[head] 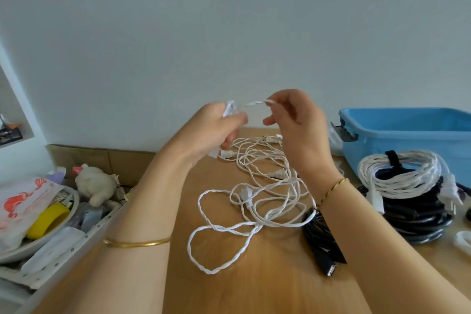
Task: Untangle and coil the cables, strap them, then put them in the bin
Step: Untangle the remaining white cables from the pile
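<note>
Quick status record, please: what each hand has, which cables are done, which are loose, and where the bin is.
left hand: grips a few gathered loops of the loose white cable
right hand: pinches the same cable, a short stretch running between the hands
loose white cable: mostly tangled on the table
strapped white coil: black strap on, lying on the black coil, outside the bin
black USB cable: unstrapped on the table
blue bin: far right, contents hidden

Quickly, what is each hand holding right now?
Left hand: closed on a bunch of the white cable.
Right hand: pinching the same white cable.
</note>
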The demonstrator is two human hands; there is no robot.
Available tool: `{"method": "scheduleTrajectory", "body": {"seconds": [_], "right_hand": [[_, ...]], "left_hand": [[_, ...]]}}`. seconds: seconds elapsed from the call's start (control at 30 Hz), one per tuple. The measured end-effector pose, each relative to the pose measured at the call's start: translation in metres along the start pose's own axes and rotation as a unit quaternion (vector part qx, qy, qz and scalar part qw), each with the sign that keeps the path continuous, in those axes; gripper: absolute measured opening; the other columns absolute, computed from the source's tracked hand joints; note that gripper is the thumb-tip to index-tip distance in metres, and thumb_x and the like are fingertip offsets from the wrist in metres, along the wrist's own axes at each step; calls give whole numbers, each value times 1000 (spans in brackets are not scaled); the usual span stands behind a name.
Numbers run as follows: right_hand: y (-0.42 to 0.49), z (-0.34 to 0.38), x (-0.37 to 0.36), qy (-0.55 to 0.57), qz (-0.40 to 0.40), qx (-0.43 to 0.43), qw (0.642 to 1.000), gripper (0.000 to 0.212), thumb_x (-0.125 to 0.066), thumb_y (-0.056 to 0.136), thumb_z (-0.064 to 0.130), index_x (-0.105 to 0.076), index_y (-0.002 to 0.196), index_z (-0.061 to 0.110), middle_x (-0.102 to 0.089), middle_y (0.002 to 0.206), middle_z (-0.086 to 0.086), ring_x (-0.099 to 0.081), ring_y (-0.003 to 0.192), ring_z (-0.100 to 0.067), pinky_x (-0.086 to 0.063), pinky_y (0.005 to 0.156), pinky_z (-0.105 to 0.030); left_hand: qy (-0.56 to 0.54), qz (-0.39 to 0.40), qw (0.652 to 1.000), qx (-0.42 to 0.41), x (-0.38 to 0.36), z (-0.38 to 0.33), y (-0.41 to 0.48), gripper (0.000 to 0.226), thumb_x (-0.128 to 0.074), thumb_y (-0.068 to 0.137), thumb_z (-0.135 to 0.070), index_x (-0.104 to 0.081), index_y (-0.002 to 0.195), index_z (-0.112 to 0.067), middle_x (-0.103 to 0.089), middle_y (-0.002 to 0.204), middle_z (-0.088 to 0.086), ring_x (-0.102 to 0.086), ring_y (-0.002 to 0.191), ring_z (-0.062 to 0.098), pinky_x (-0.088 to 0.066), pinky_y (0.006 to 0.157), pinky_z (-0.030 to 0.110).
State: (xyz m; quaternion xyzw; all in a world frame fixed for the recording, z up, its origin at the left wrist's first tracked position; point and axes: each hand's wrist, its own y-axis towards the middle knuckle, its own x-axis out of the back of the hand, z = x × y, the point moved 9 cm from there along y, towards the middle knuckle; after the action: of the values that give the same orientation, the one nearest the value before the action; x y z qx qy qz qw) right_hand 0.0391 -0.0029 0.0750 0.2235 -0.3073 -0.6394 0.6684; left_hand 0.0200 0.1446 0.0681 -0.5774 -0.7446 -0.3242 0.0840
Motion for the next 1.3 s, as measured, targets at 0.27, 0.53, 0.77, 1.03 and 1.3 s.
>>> {"method": "scheduleTrajectory", "body": {"seconds": [0.27,0.53,0.77,1.03,1.3], "right_hand": [[3,-4,10,49,-36,-2,998,17,-48,94,5,-58,90,19,-55,72,3,-54,60,-7,-48,60,-20],[-6,-34,-17,31,68,-92,993,15,-52,96,20,-63,86,18,-49,61,-2,-46,51,-14,-47,54,-33],[-19,-31,-50,-22,234,-88,968,21,-45,95,6,-63,105,11,-65,66,-8,-63,57,-25,-54,71,-35],[-29,-22,-64,-129,325,-60,935,16,-54,87,6,-65,92,16,-73,78,0,-59,59,5,-41,56,-3],[-27,-7,-60,-176,301,-47,936,13,-53,79,8,-64,78,14,-57,62,7,-48,48,0,-34,44,-10]], "left_hand": [[-37,157,985,55,-39,20,-7,24,-58,94,-27,-53,77,-11,-42,48,-6,-45,51,15,-47,57,29],[-462,260,847,37,-36,-17,-14,40,-41,93,-27,-65,96,4,-28,40,-12,-27,38,1,-42,46,18],[-672,108,733,2,-7,-18,1,34,-41,88,-15,-52,110,9,-44,54,-5,-42,47,7,-58,82,36],[-579,-135,801,-74,23,2,8,16,-38,102,-18,-51,96,-10,-58,65,-6,-55,61,5,-53,86,41],[-53,-283,943,-167,49,-9,-9,18,-43,99,-14,-53,112,-6,-63,82,-1,-54,71,-2,-43,77,13]]}}
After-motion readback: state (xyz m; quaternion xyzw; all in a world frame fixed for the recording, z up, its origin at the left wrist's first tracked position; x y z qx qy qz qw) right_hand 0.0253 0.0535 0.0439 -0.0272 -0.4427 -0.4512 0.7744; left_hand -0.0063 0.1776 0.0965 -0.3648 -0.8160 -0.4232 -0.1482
